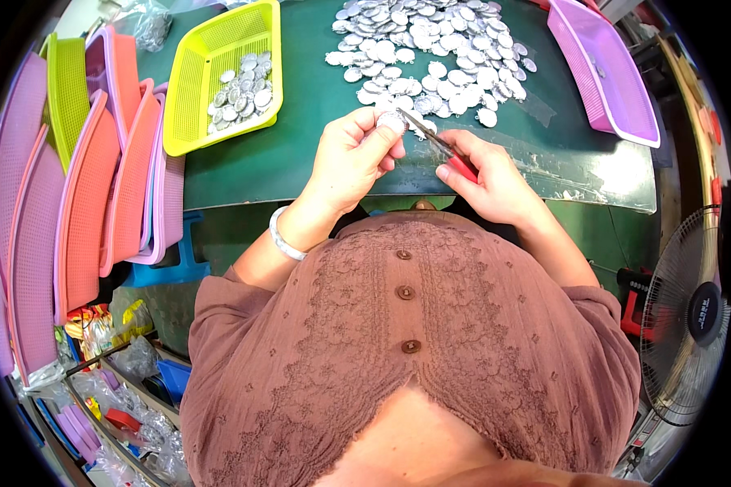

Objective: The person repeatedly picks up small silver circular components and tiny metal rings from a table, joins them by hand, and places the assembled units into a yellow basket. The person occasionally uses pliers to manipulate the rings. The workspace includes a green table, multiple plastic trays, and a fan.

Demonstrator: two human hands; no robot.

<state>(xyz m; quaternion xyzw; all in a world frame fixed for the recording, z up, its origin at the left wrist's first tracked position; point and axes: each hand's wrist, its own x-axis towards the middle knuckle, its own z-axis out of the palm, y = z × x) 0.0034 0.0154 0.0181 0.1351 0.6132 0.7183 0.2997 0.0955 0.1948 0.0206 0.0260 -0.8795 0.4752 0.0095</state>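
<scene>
Though between baskets, hands tight on silver disc (left) and pliers (right), disc heap beyond.

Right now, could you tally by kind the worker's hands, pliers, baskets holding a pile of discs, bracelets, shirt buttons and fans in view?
Hands (left hand, right hand): 2
Red-handled pliers: 1
Yellow-green basket with piled silvery discs: 1
Pale bracelet: 1
Brown shirt buttons: 3
Fan: 1
Total: 9

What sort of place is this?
Probably a small workshop: silvery discs lie piled on a green table, the right hand holds red-handled pliers, and plastic baskets are stacked at the left.
</scene>
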